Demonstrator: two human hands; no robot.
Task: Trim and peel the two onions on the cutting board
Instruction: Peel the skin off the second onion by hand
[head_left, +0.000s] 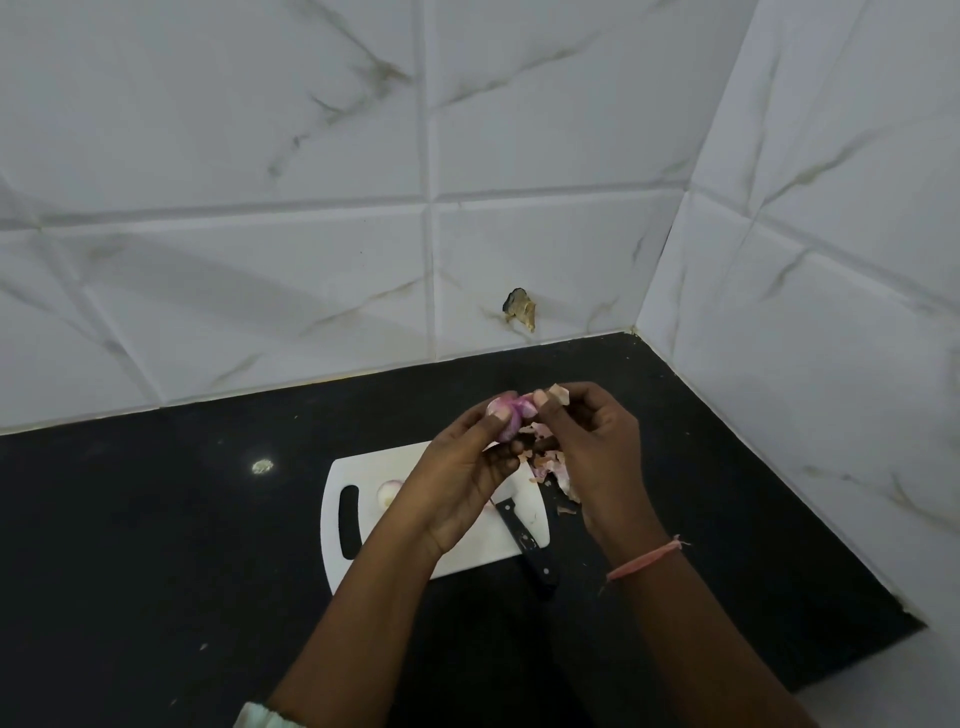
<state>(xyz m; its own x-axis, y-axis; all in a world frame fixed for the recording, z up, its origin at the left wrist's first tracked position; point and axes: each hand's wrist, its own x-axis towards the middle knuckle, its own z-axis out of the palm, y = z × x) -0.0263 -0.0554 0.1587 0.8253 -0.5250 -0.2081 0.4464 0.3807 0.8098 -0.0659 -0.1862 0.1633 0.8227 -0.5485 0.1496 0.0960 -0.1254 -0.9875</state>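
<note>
The left hand (462, 467) grips an onion (506, 415) between curled fingers and thumb, holding it in the air above the far edge of the board (363, 561), probably so that loose skin falls down there. The right hand (597, 452), at 3 o'clock from the onion, pinches a strip of skin (560, 395) at its fingertips and seems to pull it away from the bulb. Both palms face each other, wrists raised, forearms coming in from 6 o'clock; the right wrist has a pink thread (644, 560). A second onion (389, 491), pale and apparently already peeled, lies on the board at 8 o'clock from the hands. Peels (550, 467) are heaped at the board's right side, at 5 o'clock from the held onion. The knife (524, 540) rests unused across the board's near right corner, handle over the counter (156, 545)
</note>
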